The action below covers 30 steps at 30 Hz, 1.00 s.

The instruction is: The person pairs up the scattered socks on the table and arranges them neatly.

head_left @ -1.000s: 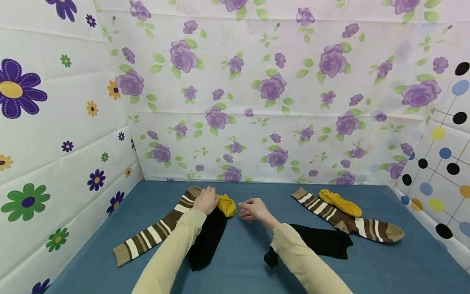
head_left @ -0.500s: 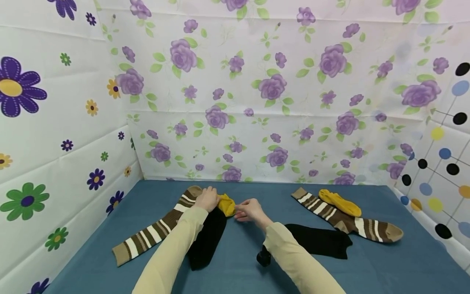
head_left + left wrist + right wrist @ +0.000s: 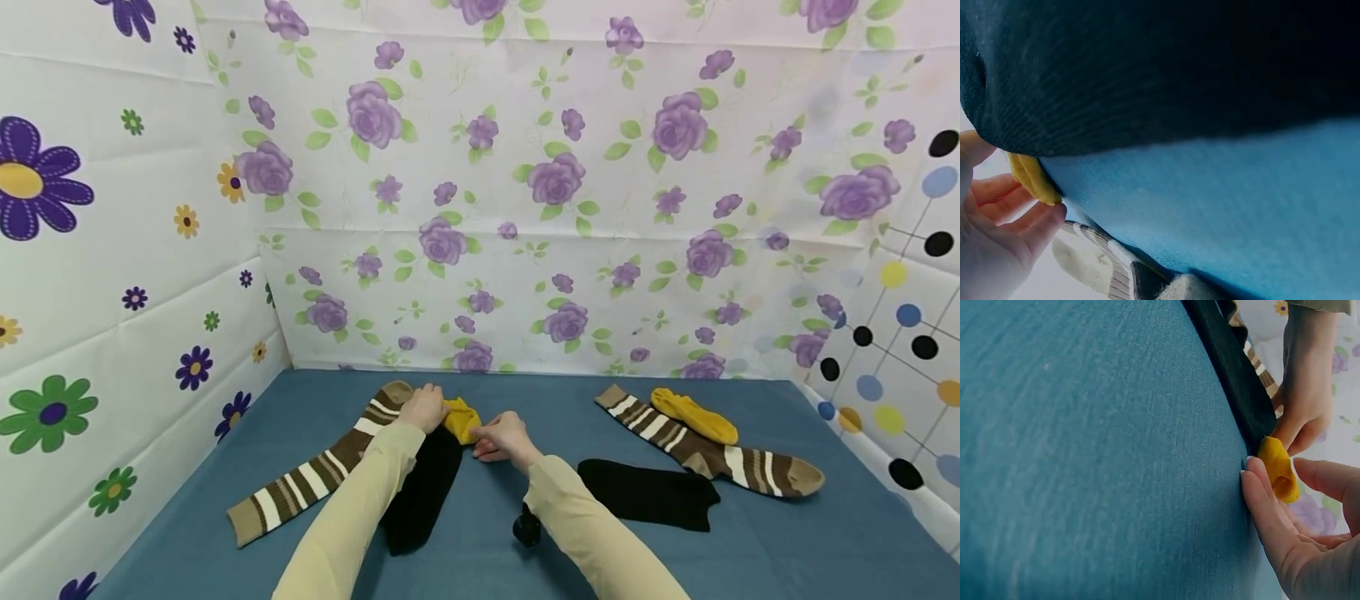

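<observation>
A small yellow sock (image 3: 461,420) lies at the top end of a black sock (image 3: 423,492), left of the middle. My left hand (image 3: 424,408) grips the yellow sock's left end; in the left wrist view its fingers (image 3: 1044,228) lie against the yellow fabric, and the black sock hides part of the hold. At the other end is my right hand (image 3: 504,437). In the right wrist view its thumb and fingers stand apart on either side of the sock's rolled, hollow-looking end, fingertips right at the fabric. Beside the left hand stretches a brown-and-white striped sock (image 3: 322,467).
On the right lie another black sock (image 3: 648,493), a second striped sock (image 3: 712,450) and a second yellow sock (image 3: 695,414), which overlaps the striped one. A blue cloth (image 3: 540,400) covers the table. Patterned sheets (image 3: 510,283) stand at the back and sides.
My right hand has moved left and slightly down to the yellow sock's right end, uncovering more of the right black sock. The left hand has stayed at the yellow sock.
</observation>
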Available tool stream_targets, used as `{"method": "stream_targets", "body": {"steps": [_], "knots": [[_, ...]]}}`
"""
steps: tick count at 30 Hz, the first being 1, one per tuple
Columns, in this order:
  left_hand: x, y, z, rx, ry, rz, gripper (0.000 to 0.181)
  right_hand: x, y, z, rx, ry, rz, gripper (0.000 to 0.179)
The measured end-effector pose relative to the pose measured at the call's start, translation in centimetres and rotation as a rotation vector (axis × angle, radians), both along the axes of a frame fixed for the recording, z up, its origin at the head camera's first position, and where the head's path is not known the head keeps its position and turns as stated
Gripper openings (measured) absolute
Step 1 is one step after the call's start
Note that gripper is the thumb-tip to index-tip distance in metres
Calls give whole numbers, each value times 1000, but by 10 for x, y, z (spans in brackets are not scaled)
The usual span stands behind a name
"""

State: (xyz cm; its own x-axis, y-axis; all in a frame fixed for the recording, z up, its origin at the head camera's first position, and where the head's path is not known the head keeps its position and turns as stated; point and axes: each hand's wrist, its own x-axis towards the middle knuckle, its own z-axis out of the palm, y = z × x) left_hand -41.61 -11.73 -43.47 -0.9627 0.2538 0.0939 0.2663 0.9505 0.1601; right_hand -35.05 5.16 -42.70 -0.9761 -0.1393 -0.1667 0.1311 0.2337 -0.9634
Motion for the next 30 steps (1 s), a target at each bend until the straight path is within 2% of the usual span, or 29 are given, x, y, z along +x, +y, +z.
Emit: {"method": "stream_targets", "body": {"steps": [12, 23, 30], "knots": [[2, 0, 3, -2, 21, -7, 29, -4, -6, 3, 48, 4, -58, 14], [4, -3, 3, 39, 117, -70, 7, -7, -5, 0, 78, 41, -117, 9], [5, -4, 5, 11, 145, -93, 8, -10, 0, 0, 81, 90, -126, 7]]}}
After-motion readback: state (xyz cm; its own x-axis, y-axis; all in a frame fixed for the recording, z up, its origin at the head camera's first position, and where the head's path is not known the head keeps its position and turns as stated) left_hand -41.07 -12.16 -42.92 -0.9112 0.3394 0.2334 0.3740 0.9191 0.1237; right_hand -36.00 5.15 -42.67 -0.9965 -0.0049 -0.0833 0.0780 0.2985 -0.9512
